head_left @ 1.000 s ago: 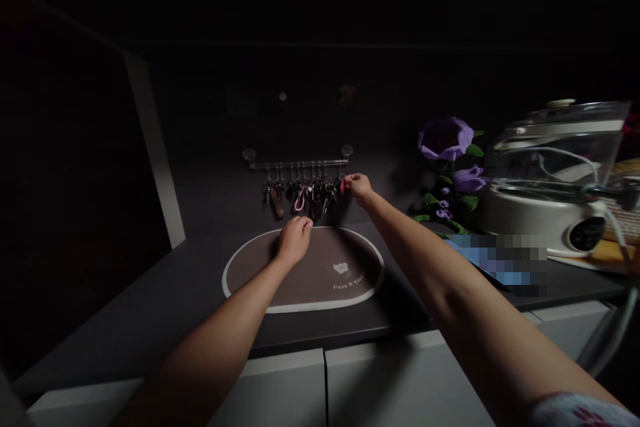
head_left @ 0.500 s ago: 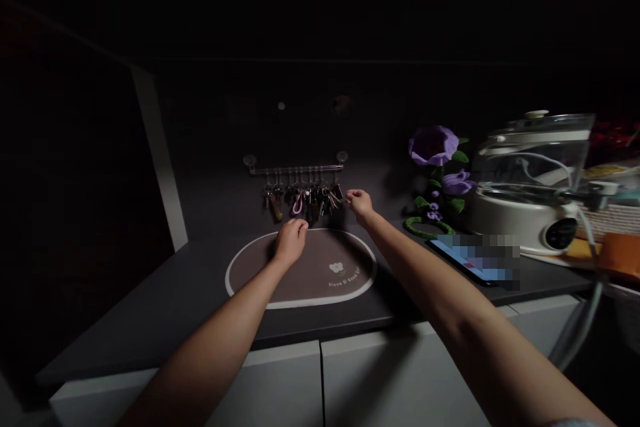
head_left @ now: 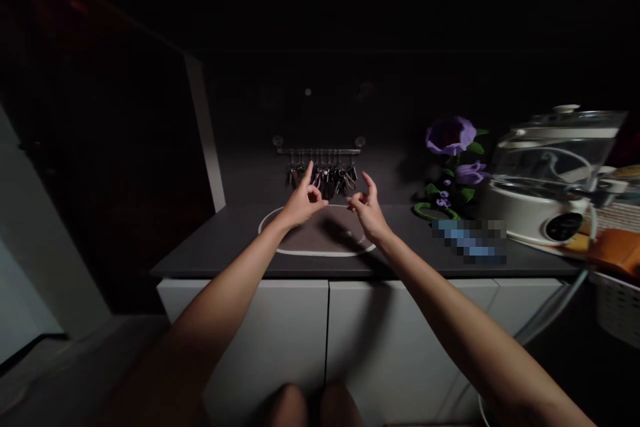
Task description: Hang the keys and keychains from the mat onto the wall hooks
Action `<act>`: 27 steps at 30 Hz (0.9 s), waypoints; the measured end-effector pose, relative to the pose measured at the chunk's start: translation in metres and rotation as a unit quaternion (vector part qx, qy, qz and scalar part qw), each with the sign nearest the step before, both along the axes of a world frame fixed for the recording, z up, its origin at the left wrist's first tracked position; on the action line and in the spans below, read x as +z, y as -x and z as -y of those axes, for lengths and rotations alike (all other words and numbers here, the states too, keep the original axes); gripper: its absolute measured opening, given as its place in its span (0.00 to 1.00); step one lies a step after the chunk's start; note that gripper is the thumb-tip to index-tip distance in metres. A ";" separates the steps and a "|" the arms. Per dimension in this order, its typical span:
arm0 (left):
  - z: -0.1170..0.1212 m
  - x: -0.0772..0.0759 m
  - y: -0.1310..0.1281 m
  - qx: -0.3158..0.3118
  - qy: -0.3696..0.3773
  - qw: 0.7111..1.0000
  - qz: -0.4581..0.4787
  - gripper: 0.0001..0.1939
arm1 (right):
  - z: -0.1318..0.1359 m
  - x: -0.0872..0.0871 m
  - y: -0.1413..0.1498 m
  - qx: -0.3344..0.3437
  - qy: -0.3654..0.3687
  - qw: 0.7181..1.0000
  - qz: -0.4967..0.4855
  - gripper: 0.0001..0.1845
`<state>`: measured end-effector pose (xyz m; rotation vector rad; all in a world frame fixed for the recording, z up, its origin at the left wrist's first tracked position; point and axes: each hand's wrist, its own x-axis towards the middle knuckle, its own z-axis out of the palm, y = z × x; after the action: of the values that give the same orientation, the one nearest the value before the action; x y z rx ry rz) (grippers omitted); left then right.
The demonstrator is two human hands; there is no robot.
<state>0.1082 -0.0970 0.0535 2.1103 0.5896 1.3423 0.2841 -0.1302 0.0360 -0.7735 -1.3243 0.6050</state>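
Both my hands hover above an oval brown mat (head_left: 300,248) with a white border, which lies on the dark countertop (head_left: 225,247). My left hand (head_left: 301,199) has its index finger raised and the other fingers loosely curled; nothing shows in it. My right hand (head_left: 367,208) is just to the right, fingers apart and pointing up, also with nothing in it. Behind the fingertips, several key bunches (head_left: 325,179) hang from hooks on a small metal rail (head_left: 318,149) fixed to the dark back wall. Neither hand touches the keys.
Purple artificial flowers (head_left: 450,137) stand right of the rail. Further right are a white cooker with a clear lid (head_left: 545,173), a flat blurred-out device (head_left: 467,240), an orange item (head_left: 613,247) and a cable. White cabinet doors (head_left: 280,340) sit below. My knees show at the bottom edge.
Both hands have come off the mat and the keys and risen, now closer together with fingers loosened. The red item my right hand held at the rail is gone from it. The view has backed away.
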 end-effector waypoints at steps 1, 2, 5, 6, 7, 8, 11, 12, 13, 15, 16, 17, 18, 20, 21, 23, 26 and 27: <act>0.008 -0.004 0.007 -0.005 -0.009 1.000 0.000 0.53 | 0.006 -0.004 0.001 0.008 -0.012 0.999 0.030 0.44; 0.015 -0.011 0.014 -0.008 -0.013 1.000 -0.004 0.53 | 0.011 -0.009 0.001 0.016 -0.020 0.998 0.061 0.47; 0.029 -0.034 0.030 0.006 -0.005 1.000 -0.013 0.54 | 0.019 -0.027 0.001 0.037 -0.022 0.987 0.154 0.52; 0.032 -0.042 0.033 0.015 0.005 1.000 -0.009 0.54 | 0.021 -0.033 0.001 0.038 -0.019 0.983 0.178 0.53; 0.034 -0.049 0.036 0.022 0.019 1.000 -0.002 0.54 | 0.022 -0.038 0.001 0.036 -0.018 0.980 0.195 0.54; 0.035 -0.055 0.037 0.027 0.036 0.999 0.006 0.54 | 0.022 -0.042 0.001 0.032 -0.018 0.977 0.208 0.54; 0.037 -0.066 0.039 0.021 0.091 0.995 0.031 0.55 | 0.023 -0.049 0.001 0.017 -0.027 0.973 0.227 0.54; 0.038 -0.067 0.039 0.015 0.106 0.993 0.039 0.55 | 0.023 -0.050 0.001 0.013 -0.032 0.972 0.232 0.53; 0.038 -0.068 0.039 0.008 0.120 0.992 0.047 0.54 | 0.022 -0.050 0.001 0.010 -0.037 0.971 0.237 0.53; 0.038 -0.068 0.039 -0.002 0.138 0.989 0.059 0.54 | 0.022 -0.050 0.001 0.008 -0.044 0.968 0.246 0.52; 0.038 -0.069 0.038 -0.002 0.142 0.988 0.061 0.53 | 0.021 -0.051 0.001 0.008 -0.045 0.967 0.250 0.52; 0.038 -0.069 0.038 -0.001 0.142 0.988 0.060 0.53 | 0.021 -0.051 0.001 0.009 -0.045 0.966 0.253 0.52; 0.037 -0.069 0.038 0.003 0.138 0.989 0.057 0.54 | 0.021 -0.052 0.001 0.009 -0.044 0.966 0.256 0.51; 0.035 -0.069 0.039 0.011 0.123 0.991 0.046 0.54 | 0.021 -0.052 0.001 0.008 -0.038 0.965 0.259 0.51; 0.033 -0.069 0.039 0.014 0.116 0.992 0.038 0.54 | 0.021 -0.052 0.001 0.007 -0.032 0.965 0.260 0.50; 0.027 -0.065 0.040 0.019 0.109 0.994 0.019 0.54 | 0.020 -0.047 -0.002 0.008 -0.015 0.965 0.263 0.49; 0.008 -0.054 0.042 0.053 0.115 0.992 0.001 0.50 | 0.011 -0.031 -0.013 0.004 0.010 0.963 0.268 0.44; 0.000 -0.048 0.042 0.077 0.114 0.991 0.001 0.49 | 0.004 -0.023 -0.019 -0.009 0.018 0.963 0.268 0.42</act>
<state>0.0661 -0.0965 0.0050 1.9111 0.8774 1.2913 0.3029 -0.1345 0.0133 -1.0218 -1.8010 0.4159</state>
